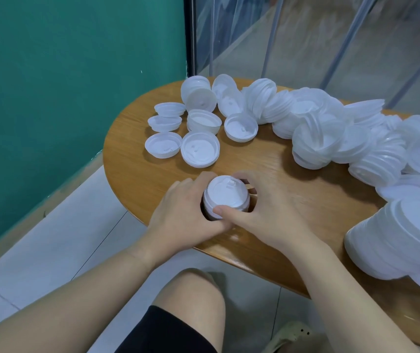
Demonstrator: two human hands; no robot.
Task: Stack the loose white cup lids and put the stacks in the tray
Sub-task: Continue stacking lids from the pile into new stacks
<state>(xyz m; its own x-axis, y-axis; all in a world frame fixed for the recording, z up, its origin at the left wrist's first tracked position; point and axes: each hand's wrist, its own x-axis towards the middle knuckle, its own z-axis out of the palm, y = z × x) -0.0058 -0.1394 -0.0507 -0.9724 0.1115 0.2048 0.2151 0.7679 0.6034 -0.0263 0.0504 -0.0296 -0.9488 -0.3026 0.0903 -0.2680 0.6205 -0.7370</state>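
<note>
Together, left hand [178, 212] and right hand [262, 212] grip lid stack [225, 196].

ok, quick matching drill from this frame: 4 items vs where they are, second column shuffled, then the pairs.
Items:
1. small lid stack
2. open-side-up lids
3. big lid pile
4. large near stack

Places:
A. table's near right edge
B. gripped between left hand and right hand
C. far left of table, flat
D. strewn along the far right

Pairs: 1-B, 2-C, 3-D, 4-A
</note>
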